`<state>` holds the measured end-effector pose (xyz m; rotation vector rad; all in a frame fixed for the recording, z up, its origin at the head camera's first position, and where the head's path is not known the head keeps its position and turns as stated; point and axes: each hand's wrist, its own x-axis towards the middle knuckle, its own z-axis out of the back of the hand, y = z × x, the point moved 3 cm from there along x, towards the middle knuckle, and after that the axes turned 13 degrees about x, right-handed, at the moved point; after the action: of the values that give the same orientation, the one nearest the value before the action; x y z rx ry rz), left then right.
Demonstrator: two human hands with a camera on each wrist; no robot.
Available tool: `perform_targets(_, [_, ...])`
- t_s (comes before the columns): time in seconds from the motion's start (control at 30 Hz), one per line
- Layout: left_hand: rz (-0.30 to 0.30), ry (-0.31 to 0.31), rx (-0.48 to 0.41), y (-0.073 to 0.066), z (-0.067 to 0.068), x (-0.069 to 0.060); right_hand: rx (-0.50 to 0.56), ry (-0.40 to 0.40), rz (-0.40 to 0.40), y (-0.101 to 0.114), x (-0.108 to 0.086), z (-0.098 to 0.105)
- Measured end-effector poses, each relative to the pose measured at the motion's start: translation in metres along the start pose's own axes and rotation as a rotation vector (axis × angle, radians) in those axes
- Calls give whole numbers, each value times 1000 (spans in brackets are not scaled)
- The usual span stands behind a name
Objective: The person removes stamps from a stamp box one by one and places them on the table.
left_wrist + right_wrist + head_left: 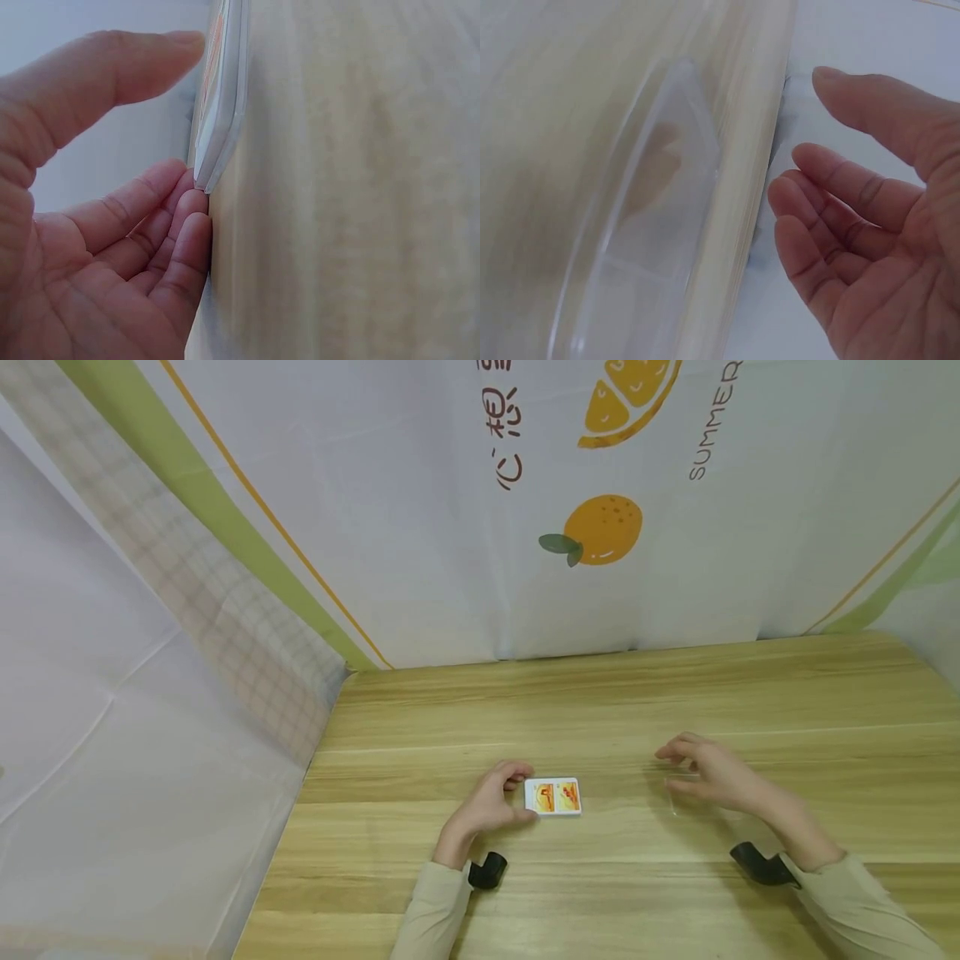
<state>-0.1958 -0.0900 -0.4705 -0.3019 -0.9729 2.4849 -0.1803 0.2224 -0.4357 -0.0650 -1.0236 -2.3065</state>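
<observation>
A thin white stack of cards, its top printed with two orange and red pictures, lies flat on the wooden table. My left hand is at its left end, thumb by the near corner and fingers by the far corner. In the left wrist view, the fingertips reach the stack's edge, and the thumb is beside it without a visible grip. To the right, my right hand hovers with fingers loosely bent and nothing between them. Beside it, a clear plastic case or lid is on the table.
The wooden table ends at a white cloth with orange-fruit prints at the back. Another pale cloth hangs along the left side. Black wrist mounts sit at both cuffs.
</observation>
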Motion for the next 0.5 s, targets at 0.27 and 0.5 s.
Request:
perform_targets(0.27, [5, 2, -7, 0, 1, 1, 16, 25, -41, 3, 5, -3])
perform_targets(0.5, [-5, -1, -3, -1, 1, 0, 34, 45, -54, 7, 10, -7])
